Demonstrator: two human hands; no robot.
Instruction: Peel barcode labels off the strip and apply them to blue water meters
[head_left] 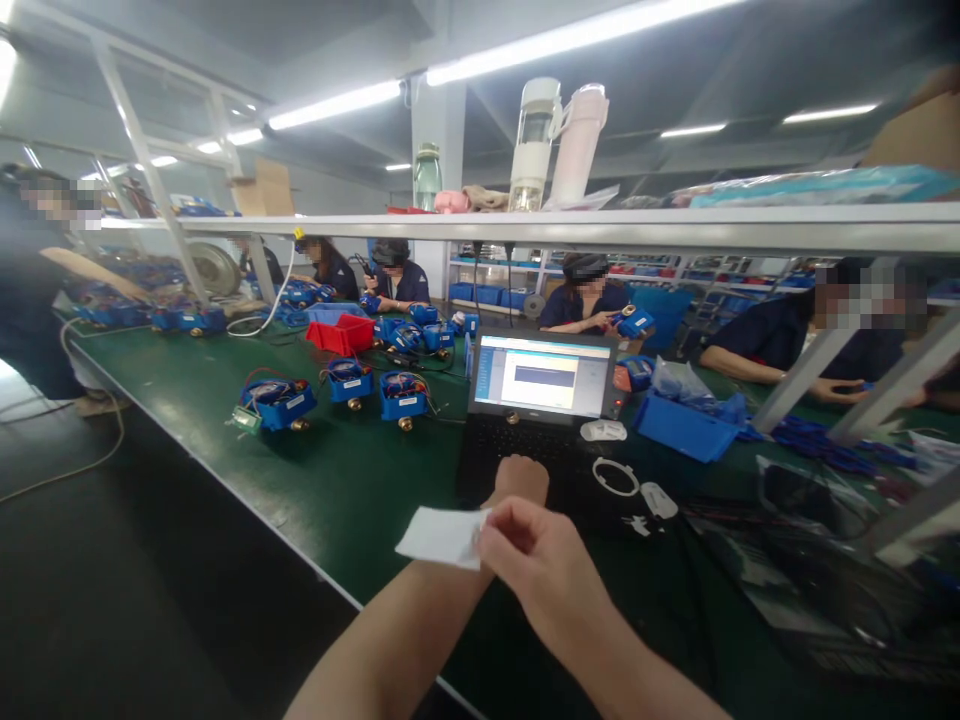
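Observation:
My right hand (536, 560) pinches a small white slip of paper (439, 536) by its right end, between thumb and forefinger. The slip is held above my left forearm, which passes behind it. My left hand (521, 480) is over the front of the black laptop's keyboard (487, 450); its back faces me and the fingers are hidden. The lit laptop screen (544, 375) shows a window with a dark box. A white plastic ring (616, 477) and white flat pieces (658, 499) lie on the laptop's right side.
Blue housings with wires and brass fittings (277, 402) stand on the green bench (322, 490) at left. Behind them is a red bin (340, 333). A blue bin (686, 425) with bags stands right. Bottles (536, 145) are on the overhead shelf (637, 228). Several co-workers sit opposite.

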